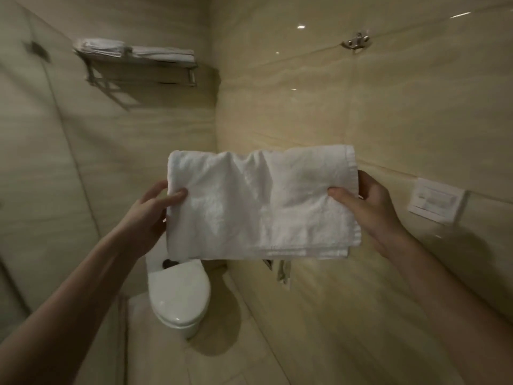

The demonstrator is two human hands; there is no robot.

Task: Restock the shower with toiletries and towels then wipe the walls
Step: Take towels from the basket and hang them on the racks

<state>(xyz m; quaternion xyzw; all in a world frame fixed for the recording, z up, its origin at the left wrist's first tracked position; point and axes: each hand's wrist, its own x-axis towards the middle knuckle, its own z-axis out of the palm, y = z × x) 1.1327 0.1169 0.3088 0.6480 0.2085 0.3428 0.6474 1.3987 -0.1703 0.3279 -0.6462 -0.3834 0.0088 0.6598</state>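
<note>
Upper left of frame: 1 chrome tubular wall rack carrying 2 folded white towel piles side by side, with blurred edges. All walls are glossy beige stone-look tile with pale veining.

Centre left: left hand pinches the left edge of 1 white terry towel, thumb on the front face, fingers behind the cloth.

Lower centre left: 1 white glossy toilet with its oval lid down. Its rear part is hidden by the towel.

Centre: the towel is folded to a rectangle and held in the air between the 2 hands, above the toilet. It has a looped nap, a creased and sagging top edge, and stacked hems along the lower edge.

Centre right: right hand grips the towel's right edge, thumb in front, fingers behind.

Upper right: 1 chrome wall hook, forked.

Right edge: 1 white rectangular wall plate. Its print is too blurred to read.
</note>
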